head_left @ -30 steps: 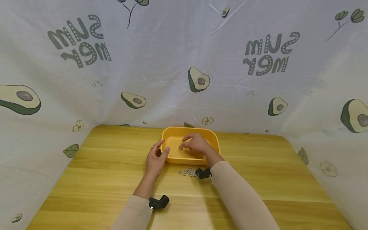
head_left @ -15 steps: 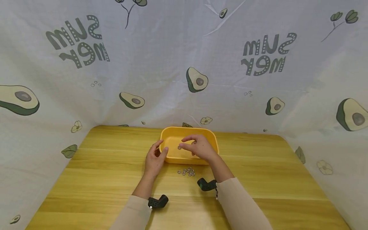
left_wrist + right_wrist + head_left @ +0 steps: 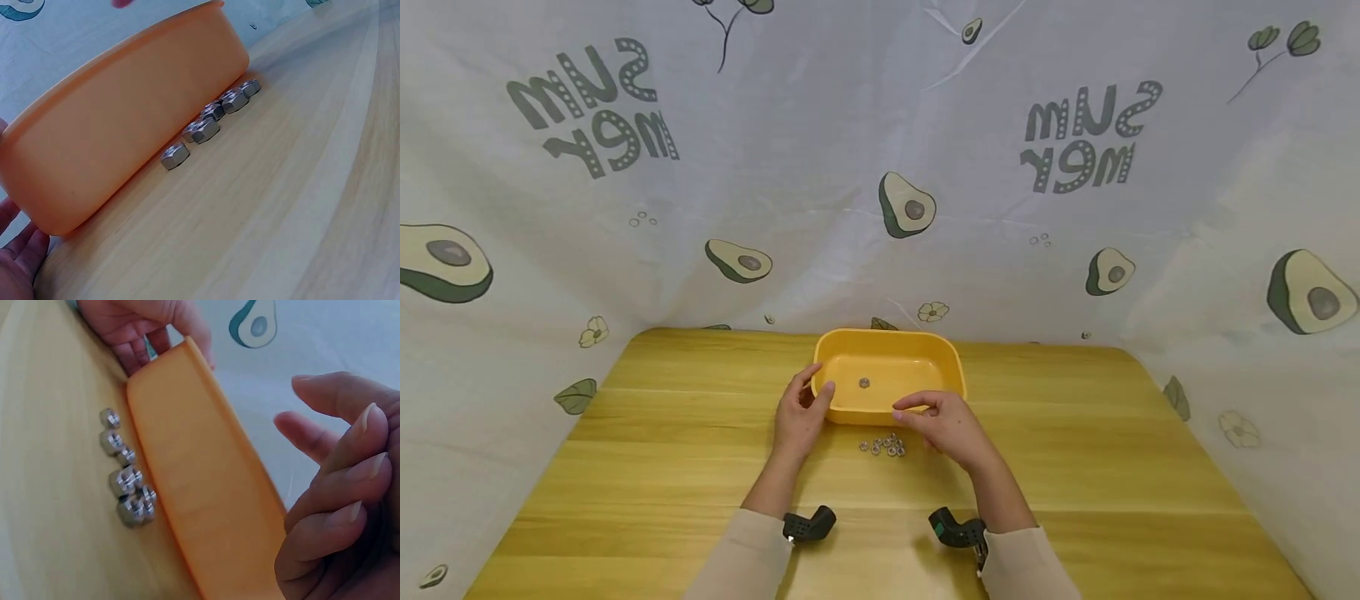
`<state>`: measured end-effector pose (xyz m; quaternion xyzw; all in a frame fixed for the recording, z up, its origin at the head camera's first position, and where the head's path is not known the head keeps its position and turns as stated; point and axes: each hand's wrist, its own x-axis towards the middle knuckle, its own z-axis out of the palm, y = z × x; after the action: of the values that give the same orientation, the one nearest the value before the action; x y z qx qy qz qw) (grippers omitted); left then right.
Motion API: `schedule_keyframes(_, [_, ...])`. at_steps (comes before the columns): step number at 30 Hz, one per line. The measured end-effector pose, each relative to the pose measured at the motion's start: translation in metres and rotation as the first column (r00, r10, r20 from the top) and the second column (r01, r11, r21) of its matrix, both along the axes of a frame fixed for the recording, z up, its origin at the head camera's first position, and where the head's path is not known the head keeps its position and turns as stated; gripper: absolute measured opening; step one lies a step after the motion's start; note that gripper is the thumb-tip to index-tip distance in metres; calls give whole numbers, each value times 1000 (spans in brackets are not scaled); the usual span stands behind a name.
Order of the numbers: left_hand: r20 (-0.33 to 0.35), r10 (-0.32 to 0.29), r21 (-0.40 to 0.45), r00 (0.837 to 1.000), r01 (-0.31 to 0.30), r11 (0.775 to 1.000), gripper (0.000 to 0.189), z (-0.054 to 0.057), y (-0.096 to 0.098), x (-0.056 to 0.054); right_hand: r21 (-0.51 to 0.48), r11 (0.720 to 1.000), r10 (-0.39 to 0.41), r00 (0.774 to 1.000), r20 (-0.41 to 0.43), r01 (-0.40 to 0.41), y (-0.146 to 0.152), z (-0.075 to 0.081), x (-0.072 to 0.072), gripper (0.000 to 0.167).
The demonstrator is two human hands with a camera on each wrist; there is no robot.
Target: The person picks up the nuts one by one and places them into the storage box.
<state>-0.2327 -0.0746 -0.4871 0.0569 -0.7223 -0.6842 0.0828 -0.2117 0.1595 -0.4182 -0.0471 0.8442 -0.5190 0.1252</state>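
A yellow plastic bin (image 3: 850, 413) stands near the far edge of the table, looking orange in both wrist views. My left hand (image 3: 798, 418) grips its left end, thumb at the rim and fingers around the outer corner. One metal hex nut (image 3: 864, 382) lies on the bin's floor. Several more hex nuts (image 3: 205, 130) lie in a loose cluster on the table, close along the bin's front wall. Over the bin's front right rim hovers my right hand (image 3: 951, 429), its thumb and forefinger apart with nothing between them; the other fingers are loosely bent.
The wood-grain table (image 3: 662, 467) extends to both sides and toward me. Behind it hangs a pale cloth (image 3: 820, 167) with avocado prints. A black wrist camera (image 3: 808, 524) sits on each wrist.
My right hand has drawn back from over the bin's middle toward its front right rim, leaving the nut inside in full view. My left hand stays at the bin.
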Motion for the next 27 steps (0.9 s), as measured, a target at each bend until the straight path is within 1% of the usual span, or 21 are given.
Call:
schedule_keyframes(2, [-3, 6, -6, 1000, -6, 1000, 49, -1, -1, -1, 17, 1000, 5, 1000, 11, -6, 3, -5, 2, 22])
schedule_keyframes(8, [-1, 10, -16, 1000, -10, 1000, 48, -3, 0, -2, 122, 992, 35, 999, 29, -39, 11, -23, 7, 15])
schedule_keyframes(13, [1, 0, -21, 1000, 0, 1000, 49, -3, 1, -1, 141, 989, 44, 997, 57, -52, 16, -34, 10, 17])
schedule_keyframes(19, [1, -5, -14, 1000, 5, 1000, 49, 0, 1, 1, 140, 988, 61, 997, 40, -66, 14, -40, 11, 24])
schedule_keyframes(27, [-9, -2, -14, 1000, 2, 1000, 49, 0, 1, 1, 189, 981, 56, 998, -17, -52, 7, -41, 13, 20])
